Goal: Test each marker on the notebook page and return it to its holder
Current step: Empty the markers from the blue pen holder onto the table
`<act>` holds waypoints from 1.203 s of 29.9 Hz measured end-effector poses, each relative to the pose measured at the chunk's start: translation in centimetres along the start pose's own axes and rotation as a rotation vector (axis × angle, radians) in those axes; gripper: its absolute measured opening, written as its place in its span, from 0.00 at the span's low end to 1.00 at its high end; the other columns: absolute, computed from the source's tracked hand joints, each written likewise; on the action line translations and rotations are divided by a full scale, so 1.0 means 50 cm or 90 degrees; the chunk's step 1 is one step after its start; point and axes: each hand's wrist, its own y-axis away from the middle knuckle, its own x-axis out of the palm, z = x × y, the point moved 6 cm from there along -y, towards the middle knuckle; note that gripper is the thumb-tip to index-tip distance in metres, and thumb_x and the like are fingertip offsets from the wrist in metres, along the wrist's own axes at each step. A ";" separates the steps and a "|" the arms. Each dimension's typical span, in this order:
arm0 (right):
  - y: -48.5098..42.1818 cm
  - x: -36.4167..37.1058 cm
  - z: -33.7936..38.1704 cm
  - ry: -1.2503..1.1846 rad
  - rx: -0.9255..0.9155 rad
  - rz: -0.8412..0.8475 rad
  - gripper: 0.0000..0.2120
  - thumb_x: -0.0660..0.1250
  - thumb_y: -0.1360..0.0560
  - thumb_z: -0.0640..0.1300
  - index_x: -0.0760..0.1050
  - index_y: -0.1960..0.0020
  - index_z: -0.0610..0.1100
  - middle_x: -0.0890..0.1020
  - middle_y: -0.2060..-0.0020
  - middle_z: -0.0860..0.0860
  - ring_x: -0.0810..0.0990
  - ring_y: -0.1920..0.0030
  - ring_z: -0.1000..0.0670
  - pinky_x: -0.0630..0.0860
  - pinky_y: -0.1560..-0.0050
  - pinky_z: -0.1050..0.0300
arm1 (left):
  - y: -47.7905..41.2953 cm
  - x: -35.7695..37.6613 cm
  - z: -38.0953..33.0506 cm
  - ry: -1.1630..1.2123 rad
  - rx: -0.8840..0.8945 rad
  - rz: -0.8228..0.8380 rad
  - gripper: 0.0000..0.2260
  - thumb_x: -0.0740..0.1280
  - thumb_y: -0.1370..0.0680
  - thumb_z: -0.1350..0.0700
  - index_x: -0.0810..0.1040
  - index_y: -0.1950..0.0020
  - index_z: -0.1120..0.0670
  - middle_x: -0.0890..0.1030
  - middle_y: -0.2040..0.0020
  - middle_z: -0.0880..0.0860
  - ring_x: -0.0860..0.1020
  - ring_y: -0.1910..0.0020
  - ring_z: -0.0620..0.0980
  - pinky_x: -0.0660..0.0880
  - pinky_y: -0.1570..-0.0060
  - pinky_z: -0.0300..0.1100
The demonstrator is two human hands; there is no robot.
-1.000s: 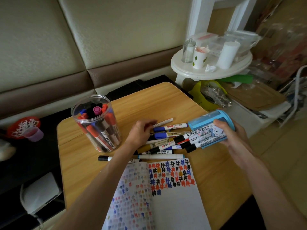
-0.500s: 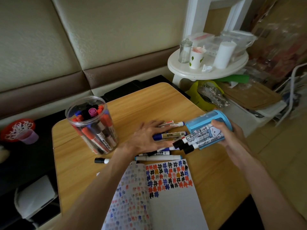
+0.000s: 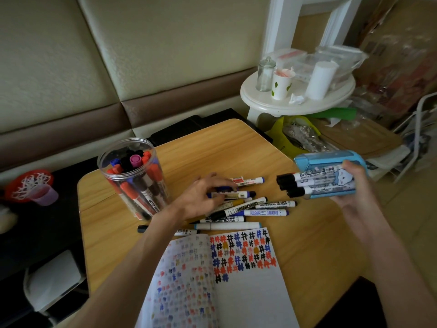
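Head view: right hand [image 3: 354, 188] grips a light-blue holder [image 3: 316, 159] tipped sideways over the worktop [image 3: 236, 150], three black-capped white markers [image 3: 307, 184] protruding; left hand [image 3: 201, 197] pinches a blue-capped marker [image 3: 246, 194] among the loose pile [image 3: 267, 212].

**Plastic, paper and wood grain at the marker table**

The table [image 3: 236, 150] at mid-frame has a light wood-grain top, smooth with a soft sheen. On its left, the jar [image 3: 151, 185] is clear hard plastic, glossy, with bright glints on its rim. The markers [image 3: 260, 205] have smooth, shiny white plastic barrels with printed labels and coloured plastic caps. The blue holder [image 3: 319, 159] at right is smooth plastic with a see-through front. The notebook page [image 3: 248, 299] at the bottom is matt white paper. Behind, the wall panels [image 3: 165, 43] look padded, cream with a fine pebbled grain, above a smoother brown band [image 3: 177, 107]. At upper right, the round side table [image 3: 295, 107] is glossy white and carries a clear glass jar [image 3: 266, 74] and a matt paper cup [image 3: 281, 86].
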 end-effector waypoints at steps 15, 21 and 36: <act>0.049 0.215 -0.043 0.097 -0.085 0.061 0.27 0.75 0.24 0.46 0.74 0.26 0.58 0.87 0.47 0.54 0.87 0.50 0.56 0.82 0.59 0.63 | 0.044 -0.020 -0.017 0.266 -0.054 -0.114 0.28 0.44 0.19 0.31 0.73 0.27 0.37 0.74 0.27 0.47 0.71 0.32 0.44 0.60 0.25 0.60; 0.060 0.226 -0.043 0.101 -0.085 0.063 0.28 0.75 0.23 0.46 0.72 0.25 0.55 0.85 0.44 0.52 0.87 0.52 0.59 0.81 0.62 0.66 | 0.024 -0.007 -0.011 0.067 0.054 -0.134 0.27 0.63 0.26 0.26 0.71 0.29 0.34 0.78 0.31 0.40 0.76 0.31 0.43 0.59 0.26 0.70; 0.040 0.200 -0.057 0.105 -0.030 0.083 0.24 0.76 0.25 0.50 0.77 0.30 0.55 0.88 0.49 0.50 0.88 0.52 0.52 0.83 0.62 0.61 | 0.046 -0.021 -0.026 0.114 0.073 -0.160 0.08 0.67 0.18 0.50 0.82 0.42 0.51 0.85 0.50 0.47 0.84 0.51 0.43 0.82 0.52 0.51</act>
